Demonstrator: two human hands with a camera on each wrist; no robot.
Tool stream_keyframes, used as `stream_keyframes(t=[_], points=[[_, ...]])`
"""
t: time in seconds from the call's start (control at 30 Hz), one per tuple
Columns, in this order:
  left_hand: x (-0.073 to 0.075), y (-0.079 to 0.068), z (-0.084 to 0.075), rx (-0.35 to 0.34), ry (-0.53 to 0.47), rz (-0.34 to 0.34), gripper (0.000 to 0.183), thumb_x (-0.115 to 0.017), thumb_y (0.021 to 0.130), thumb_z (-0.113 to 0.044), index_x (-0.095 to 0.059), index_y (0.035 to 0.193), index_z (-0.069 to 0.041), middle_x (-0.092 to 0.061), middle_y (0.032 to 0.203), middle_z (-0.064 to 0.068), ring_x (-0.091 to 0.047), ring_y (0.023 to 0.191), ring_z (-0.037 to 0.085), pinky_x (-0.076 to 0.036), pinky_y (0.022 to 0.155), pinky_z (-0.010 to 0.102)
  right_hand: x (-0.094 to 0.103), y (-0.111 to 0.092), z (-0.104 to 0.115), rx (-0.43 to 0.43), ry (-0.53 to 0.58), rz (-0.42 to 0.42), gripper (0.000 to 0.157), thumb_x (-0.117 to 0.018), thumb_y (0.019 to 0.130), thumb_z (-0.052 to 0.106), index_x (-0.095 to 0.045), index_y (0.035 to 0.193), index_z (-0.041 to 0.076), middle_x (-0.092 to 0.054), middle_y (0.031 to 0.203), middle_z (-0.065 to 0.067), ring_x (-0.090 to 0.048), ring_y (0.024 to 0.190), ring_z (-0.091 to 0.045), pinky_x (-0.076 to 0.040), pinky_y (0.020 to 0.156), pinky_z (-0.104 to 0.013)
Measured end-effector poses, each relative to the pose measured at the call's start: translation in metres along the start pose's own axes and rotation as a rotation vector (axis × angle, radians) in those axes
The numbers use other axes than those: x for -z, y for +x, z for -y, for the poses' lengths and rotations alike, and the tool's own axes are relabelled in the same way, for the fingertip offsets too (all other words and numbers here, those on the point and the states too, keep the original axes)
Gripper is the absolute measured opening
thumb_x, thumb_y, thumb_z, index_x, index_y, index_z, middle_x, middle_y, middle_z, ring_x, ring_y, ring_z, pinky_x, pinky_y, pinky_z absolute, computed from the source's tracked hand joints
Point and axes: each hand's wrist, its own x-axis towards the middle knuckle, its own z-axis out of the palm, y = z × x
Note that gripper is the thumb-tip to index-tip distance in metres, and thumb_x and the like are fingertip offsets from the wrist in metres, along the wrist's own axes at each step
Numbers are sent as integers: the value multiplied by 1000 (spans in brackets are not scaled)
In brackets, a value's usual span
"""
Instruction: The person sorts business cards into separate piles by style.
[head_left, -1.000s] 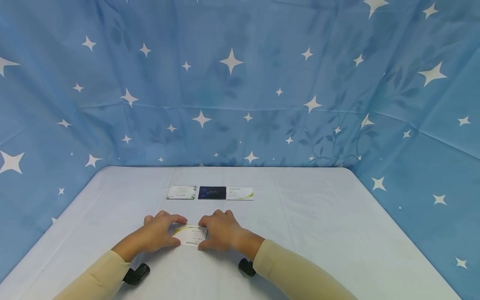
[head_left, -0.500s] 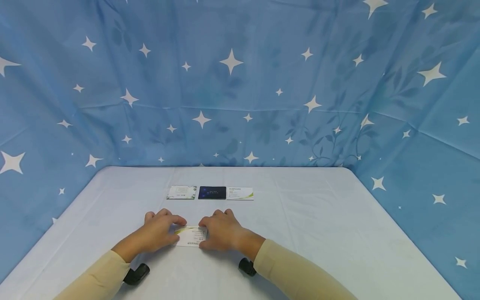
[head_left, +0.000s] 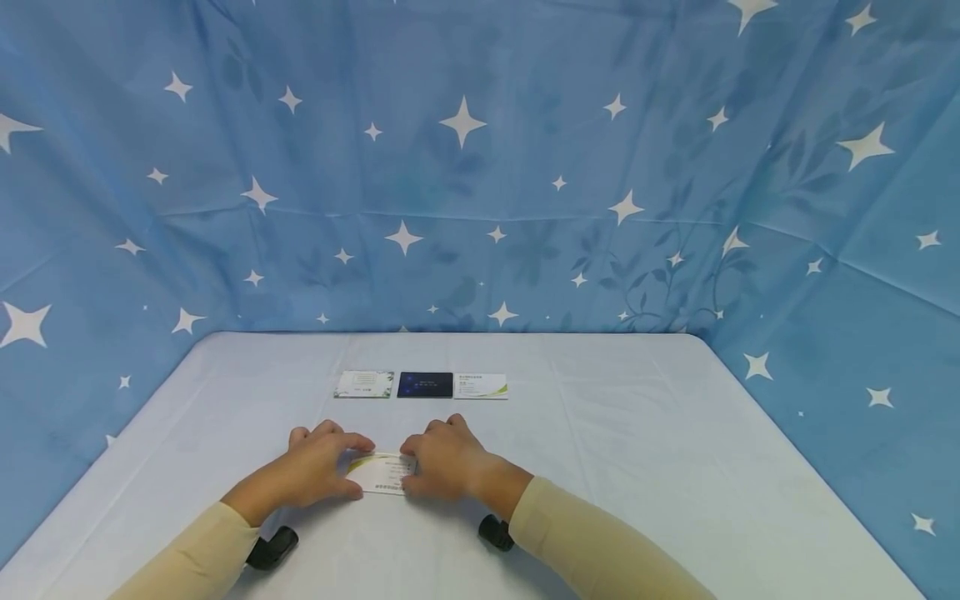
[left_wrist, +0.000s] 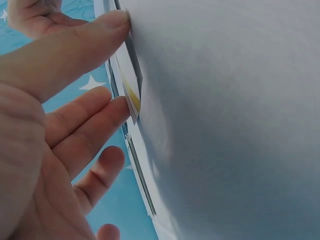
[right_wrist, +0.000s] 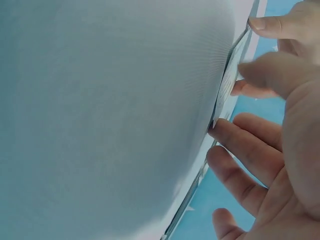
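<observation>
A small stack of white business cards (head_left: 381,473) with a yellow-green curved stripe lies close over the table, its print upside down in the head view. My left hand (head_left: 313,467) grips its left end, thumb at the near edge and forefinger at the far edge. From the other side my right hand (head_left: 448,462) holds the right end the same way. In the left wrist view the cards (left_wrist: 131,95) spread slightly apart at the corner by the fingertips. The right wrist view shows the right thumb (right_wrist: 255,72) over the printed face and a fingertip at the corner.
Farther back, three cards or small stacks lie in a row: a leaf-patterned white card (head_left: 364,384), a dark blue card (head_left: 425,385) and a white card with a green stripe (head_left: 481,386). A white cloth covers the table (head_left: 637,467). Behind hangs a blue star-patterned curtain (head_left: 480,167).
Both hands stay round the stack. The right thumb has shifted slightly inward over the card's near right corner, and the left thumb has moved a little along the near edge.
</observation>
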Motion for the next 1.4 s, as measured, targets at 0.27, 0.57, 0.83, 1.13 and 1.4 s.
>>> stream_keyframes(t=[0.27, 0.57, 0.83, 1.13, 1.4], points=[[-2, 0, 0, -4, 3, -21, 48, -91, 72, -30, -73, 115, -19, -58, 97, -10, -44, 96, 15, -24, 78, 44, 0, -2, -1, -12, 30, 13, 57, -75, 82, 57, -69, 128, 24, -68, 103, 15, -53, 95, -9, -37, 88, -37], [-4, 6, -4, -26, -36, -60, 45, -89, 74, -31, -73, 113, -17, -60, 101, -10, -45, 98, 15, -25, 81, 45, 0, -7, -14, -39, 149, -9, 50, -74, 85, 45, -69, 128, 20, -68, 105, 12, -53, 96, -10, -37, 90, -36], [-5, 36, -20, -74, -55, -107, 41, -87, 78, -33, -73, 113, -17, -64, 103, -10, -46, 98, 16, -24, 83, 47, 8, -15, -49, -138, 297, -24, 50, -75, 86, 40, -66, 132, 20, -66, 117, 7, -54, 106, -16, -38, 97, -40], [0, 87, -45, -95, -57, -127, 44, -83, 83, -35, -71, 121, -17, -66, 110, -7, -47, 103, 18, -24, 87, 48, 20, -16, -101, -202, 429, -99, 49, -75, 88, 29, -64, 134, 16, -64, 120, -5, -56, 109, -24, -45, 95, -45], [-5, 128, -57, -68, -127, -131, 48, -81, 85, -36, -69, 127, -17, -63, 112, -3, -46, 109, 20, -22, 91, 48, 20, -10, -136, -282, 465, -133, 48, -74, 90, 26, -63, 135, 14, -64, 122, -4, -56, 108, -23, -45, 92, -42]])
